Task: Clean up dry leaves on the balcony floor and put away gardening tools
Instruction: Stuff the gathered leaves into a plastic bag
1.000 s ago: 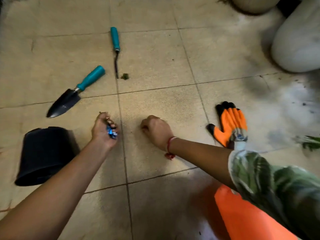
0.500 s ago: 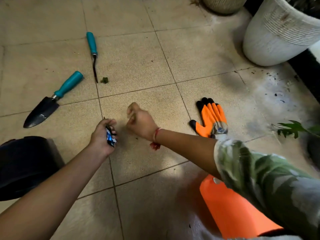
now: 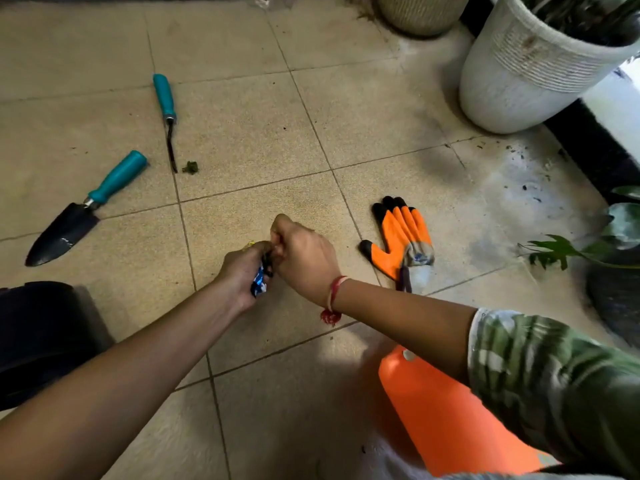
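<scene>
The floor tiles (image 3: 242,133) look rough and matt. The trowel (image 3: 81,216) has a dull metal blade and plastic handle.

Beige tiled floor (image 3: 242,126) carries: teal-handled trowel (image 3: 83,209), flat at left; narrow teal-handled tool (image 3: 166,112) beyond it, green leaf scrap (image 3: 190,167) just beside its tip; orange glove (image 3: 401,237) at right; white planter (image 3: 519,81), upright, far right

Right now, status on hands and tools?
Left hand grips blue-and-white scrap; right hand curled against it, contents hidden. Trowel, thin teal-handled tool on tiles, untouched. Orange glove nearby, clear.
</scene>
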Tool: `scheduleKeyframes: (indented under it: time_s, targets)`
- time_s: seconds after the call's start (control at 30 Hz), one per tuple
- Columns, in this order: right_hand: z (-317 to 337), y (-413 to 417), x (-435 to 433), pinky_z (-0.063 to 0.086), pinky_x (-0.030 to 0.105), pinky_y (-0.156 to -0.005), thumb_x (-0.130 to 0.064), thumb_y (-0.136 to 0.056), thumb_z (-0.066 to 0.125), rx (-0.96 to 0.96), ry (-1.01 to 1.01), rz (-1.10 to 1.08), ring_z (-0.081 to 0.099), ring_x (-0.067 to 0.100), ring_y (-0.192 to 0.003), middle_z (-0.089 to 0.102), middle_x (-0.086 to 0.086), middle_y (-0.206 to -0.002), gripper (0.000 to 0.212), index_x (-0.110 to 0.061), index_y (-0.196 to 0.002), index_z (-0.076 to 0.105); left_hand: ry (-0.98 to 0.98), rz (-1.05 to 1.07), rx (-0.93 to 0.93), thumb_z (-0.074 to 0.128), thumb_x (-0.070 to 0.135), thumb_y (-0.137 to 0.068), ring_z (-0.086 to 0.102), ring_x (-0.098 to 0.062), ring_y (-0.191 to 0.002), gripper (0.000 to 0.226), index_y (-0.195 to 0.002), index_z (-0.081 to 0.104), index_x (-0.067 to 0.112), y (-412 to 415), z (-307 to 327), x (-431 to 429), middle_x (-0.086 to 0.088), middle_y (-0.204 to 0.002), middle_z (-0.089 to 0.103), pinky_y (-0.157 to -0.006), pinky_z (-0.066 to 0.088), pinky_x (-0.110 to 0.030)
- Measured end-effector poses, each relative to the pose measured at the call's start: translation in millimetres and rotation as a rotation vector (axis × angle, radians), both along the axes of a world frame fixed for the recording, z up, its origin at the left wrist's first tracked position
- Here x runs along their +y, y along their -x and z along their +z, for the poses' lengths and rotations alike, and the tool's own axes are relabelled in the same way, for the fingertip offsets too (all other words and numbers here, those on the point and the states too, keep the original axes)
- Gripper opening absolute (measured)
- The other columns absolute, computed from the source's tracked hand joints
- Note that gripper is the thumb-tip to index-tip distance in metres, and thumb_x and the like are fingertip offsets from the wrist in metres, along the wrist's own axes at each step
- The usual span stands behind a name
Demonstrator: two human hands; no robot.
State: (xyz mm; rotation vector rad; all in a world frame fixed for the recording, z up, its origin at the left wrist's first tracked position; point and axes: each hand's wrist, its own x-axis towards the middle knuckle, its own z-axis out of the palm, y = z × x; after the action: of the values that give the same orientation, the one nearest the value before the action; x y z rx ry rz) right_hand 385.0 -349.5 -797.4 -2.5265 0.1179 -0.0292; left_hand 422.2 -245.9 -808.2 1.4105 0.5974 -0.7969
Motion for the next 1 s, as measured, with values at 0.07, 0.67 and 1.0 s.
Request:
scheduleKeyframes:
  time_s: [0.07,0.67,1.0]
  targets:
    - [-1.8,0.7,-12.9,0.032,0.024,-0.052,-0.013,-0.081,0.057,0.023,-0.017,-0.009,0.052,0.016,-0.060,0.054,-0.006,-0.068,0.017,-0.022,-0.082,0.043,-0.010,-0.032,-0.001,0.057,0.014,-0.087,0.039,-0.011,-0.047,0.015,-0.071,0.057,0.014,1.6,3.8,-7.0,-0.002,-0.059,0.047,-0.038,0.030,-0.019]
    - [31.9,57.1,-253.4,0.055,0.029,-0.062,-0.002,-0.087,0.056,0.155,-0.156,-0.658,0.061,0.015,-0.060,0.068,0.016,-0.087,0.024,-0.021,-0.073,0.059,0.003,0.090,-0.027,0.050,0.019,-0.089,0.026,-0.006,-0.026,0.018,-0.071,0.051,0.015,-20.2,-20.3,2.7,0.007,-0.036,0.034,-0.036,0.019,-0.007]
    - [-14.1,-57.2,-92.6,0.042,0.017,-0.075,-0.006,-0.082,0.060,0.081,-0.061,0.054,0.064,0.027,-0.089,0.068,0.008,-0.095,0.015,-0.006,-0.096,0.065,0.156,0.412,-0.010,0.051,0.020,-0.088,0.030,-0.006,-0.029,0.027,-0.062,0.042,0.020,-43.8,-12.6,56.7,0.007,-0.040,0.035,-0.035,0.020,-0.009]
